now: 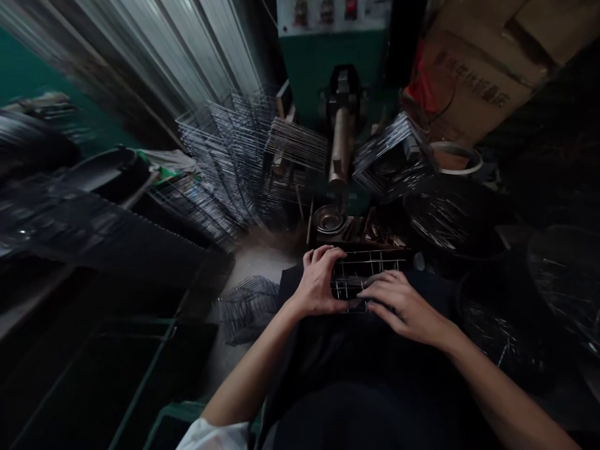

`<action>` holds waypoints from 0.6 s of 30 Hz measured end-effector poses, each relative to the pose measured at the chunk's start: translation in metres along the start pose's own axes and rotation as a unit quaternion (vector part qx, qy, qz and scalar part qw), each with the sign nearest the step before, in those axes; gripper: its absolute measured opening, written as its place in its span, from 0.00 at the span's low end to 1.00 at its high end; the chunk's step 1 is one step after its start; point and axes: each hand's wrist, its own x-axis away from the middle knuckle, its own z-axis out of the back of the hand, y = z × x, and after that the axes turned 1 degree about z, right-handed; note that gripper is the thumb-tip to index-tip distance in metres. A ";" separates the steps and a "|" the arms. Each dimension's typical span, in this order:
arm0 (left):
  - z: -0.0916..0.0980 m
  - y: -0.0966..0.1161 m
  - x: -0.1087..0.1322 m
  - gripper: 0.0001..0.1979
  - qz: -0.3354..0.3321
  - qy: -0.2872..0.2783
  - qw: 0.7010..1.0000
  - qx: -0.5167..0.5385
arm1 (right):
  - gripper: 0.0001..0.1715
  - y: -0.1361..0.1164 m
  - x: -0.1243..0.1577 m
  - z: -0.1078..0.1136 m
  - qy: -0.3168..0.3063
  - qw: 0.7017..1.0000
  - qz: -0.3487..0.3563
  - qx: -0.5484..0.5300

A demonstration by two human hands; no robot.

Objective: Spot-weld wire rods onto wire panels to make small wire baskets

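Note:
A small rectangular wire rack (349,269) of thin metal rods lies over my lap, at the front of the machine. My left hand (320,281) grips its left end, fingers over the far edge and thumb along the near side. On the right part of the rack rests my right hand (398,301), its fingers reaching across the wires and its thumb at the near edge. Beyond the hands, a green machine (309,75) has a thick metal electrode arm (340,147) pointing down toward me.
Stacked wire racks (225,156) stand left of the machine, and more hang (391,159) at its right. A smaller stack (248,300) sits on the floor. A dark basin (445,219) holds loose wires. Cardboard boxes (478,75) stand behind. A metal dish (329,220) lies below the arm.

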 end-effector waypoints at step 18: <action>0.015 -0.045 -0.040 0.46 0.029 0.072 0.997 0.024 | 0.25 0.036 -0.065 -0.043 0.094 0.968 0.024 0.232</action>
